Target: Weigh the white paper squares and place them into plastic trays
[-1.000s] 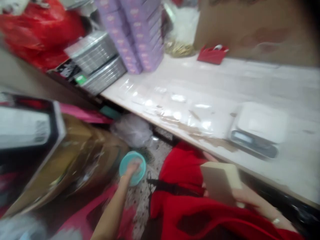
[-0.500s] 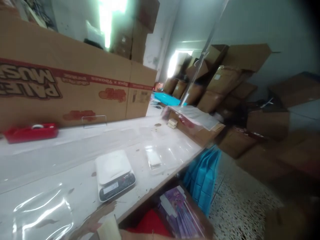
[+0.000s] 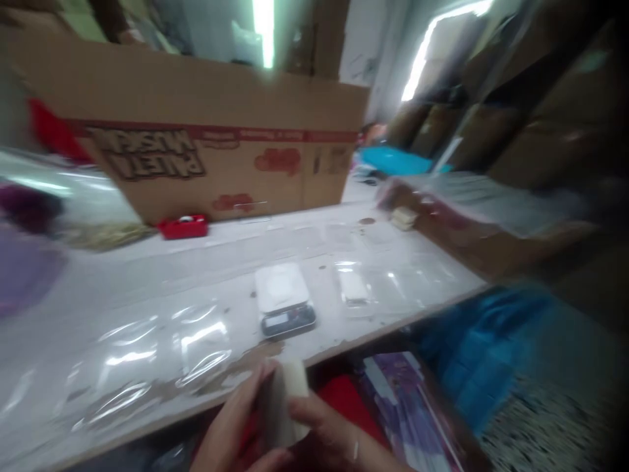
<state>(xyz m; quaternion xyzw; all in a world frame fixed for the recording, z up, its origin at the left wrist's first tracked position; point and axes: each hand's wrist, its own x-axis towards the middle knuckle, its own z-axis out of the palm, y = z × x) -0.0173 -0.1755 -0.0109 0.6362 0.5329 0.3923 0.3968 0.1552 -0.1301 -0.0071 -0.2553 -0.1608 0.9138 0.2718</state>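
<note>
A white worktop (image 3: 226, 252) runs across the scene, with a tall cardboard panel (image 3: 236, 92) bearing upside-down lettering at its far side. At the worktop's near edge, both hands grasp one thing, a pale block (image 3: 295, 380): the fingers of the left hand (image 3: 238, 416) press along its left side, and the thumb of the right hand (image 3: 331, 423) lies over its cream face. The block is upright, squared and thick; its left side is greyish and shadowed, its right side light and plain. Blur softens its edges, so whether it is solid or a stack of cards cannot be told. The right fingers behind it are hidden, and both forearms are cut off below.

Just beyond the hands sits a white scale (image 3: 282, 288), its display unreadable. Clear plastic sleeves (image 3: 204, 341) glare to the left; to the right lies a white packet (image 3: 354, 285). Near right, purple printed packs (image 3: 407, 400) are partly cut off by the lower border. Farther off, a red tape dispenser (image 3: 184, 227) stands against the panel.
</note>
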